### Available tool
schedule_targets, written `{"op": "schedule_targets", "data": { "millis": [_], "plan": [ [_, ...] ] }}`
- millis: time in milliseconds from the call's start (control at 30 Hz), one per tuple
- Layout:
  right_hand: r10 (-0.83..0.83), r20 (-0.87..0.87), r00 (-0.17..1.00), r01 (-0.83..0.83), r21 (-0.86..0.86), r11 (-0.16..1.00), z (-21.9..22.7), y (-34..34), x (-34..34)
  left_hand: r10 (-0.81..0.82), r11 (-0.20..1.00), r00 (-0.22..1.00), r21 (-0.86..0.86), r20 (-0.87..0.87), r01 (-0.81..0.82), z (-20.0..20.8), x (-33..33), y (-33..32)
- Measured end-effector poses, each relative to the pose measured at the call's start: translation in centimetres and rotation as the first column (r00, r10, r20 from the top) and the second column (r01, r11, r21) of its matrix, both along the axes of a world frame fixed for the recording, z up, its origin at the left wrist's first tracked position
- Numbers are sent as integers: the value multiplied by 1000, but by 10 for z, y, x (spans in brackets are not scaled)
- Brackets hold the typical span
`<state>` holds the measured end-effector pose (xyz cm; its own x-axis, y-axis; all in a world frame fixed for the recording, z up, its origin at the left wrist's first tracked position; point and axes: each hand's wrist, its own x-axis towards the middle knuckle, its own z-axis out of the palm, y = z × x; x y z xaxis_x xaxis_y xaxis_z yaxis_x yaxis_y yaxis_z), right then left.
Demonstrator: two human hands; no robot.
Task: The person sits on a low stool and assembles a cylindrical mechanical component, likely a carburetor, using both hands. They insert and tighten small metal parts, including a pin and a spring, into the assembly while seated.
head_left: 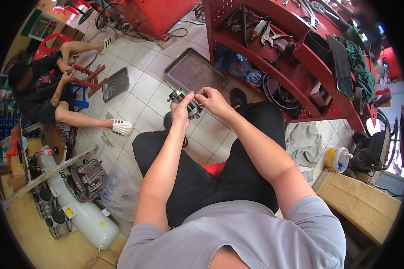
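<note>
Two bare hands, one metal part. Nearest: grey shirt (238, 228), then black trousers (251, 157), knees apart, a bit of red seat (215, 169) showing between. Both forearms reach forward past the knees.

Left hand (181, 111): grip closed around the near-left side of the metal part (193, 110), thumb on top pointing away from the body. Part is silvery with dark gaps, sticks out both sides of that grip: one end beyond the thumb at upper left, other end lower right, below the right hand. Held above the floor (206, 134), between the knees and the big tray.

Right hand (215, 102): thumb and fingers drawn together at the part's upper right. Can't tell if this grip pinches the part or something small.

Farther: big brown tray (175, 62) on the tiles just past the hands, dark shoe (238, 96) right of the hands. Red tool rack (321, 67) ahead right, pliers (268, 35) on its shelf. Small dark tray (116, 84) left, near a seated co-worker (40, 80) in dark clothes. Red cabinet (150, 15) farthest ahead, cables on the floor beside it.
</note>
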<state>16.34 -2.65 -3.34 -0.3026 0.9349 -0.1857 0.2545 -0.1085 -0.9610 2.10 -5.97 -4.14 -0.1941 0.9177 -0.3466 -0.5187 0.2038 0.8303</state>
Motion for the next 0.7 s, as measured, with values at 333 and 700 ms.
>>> {"op": "schedule_targets", "data": {
  "millis": [333,700],
  "plan": [
    [-59,71,996,46,175,983,9,-7,-6,44,999,998,-16,35,-43,-1,-1,1],
    [47,-255,966,-87,-149,985,14,-2,3,34,999,999,25,24,-34,6,-3,1]
  ]
}}
